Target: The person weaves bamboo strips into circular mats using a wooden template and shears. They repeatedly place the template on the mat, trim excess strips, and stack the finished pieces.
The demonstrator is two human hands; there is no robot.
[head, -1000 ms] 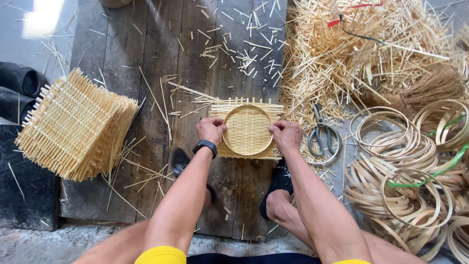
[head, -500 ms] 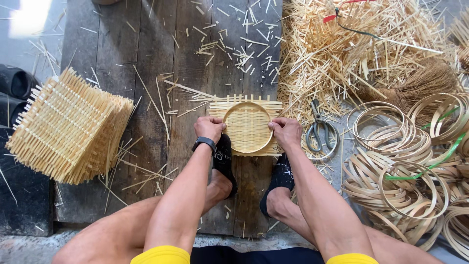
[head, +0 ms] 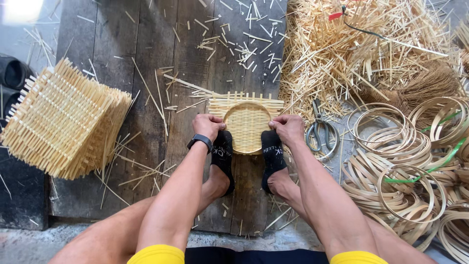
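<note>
A square woven bamboo mat (head: 245,103) lies on the dark wooden boards with a round bamboo hoop (head: 247,128) pressed into its middle. My left hand (head: 208,125) grips the hoop's left edge and my right hand (head: 287,128) grips its right edge. A black watch sits on my left wrist. My two feet in black socks (head: 223,155) press on the near edge of the mat, one under each hand.
A stack of woven square mats (head: 63,124) lies at left. Scissors (head: 320,131) lie right of my right hand. Coiled bamboo hoops (head: 415,171) pile at right, loose bamboo splints (head: 351,44) and a brush of fibres beyond. Black footwear (head: 13,73) sits far left.
My feet have slid forward onto the near edge of the mat. Both hands stay on the hoop's edges.
</note>
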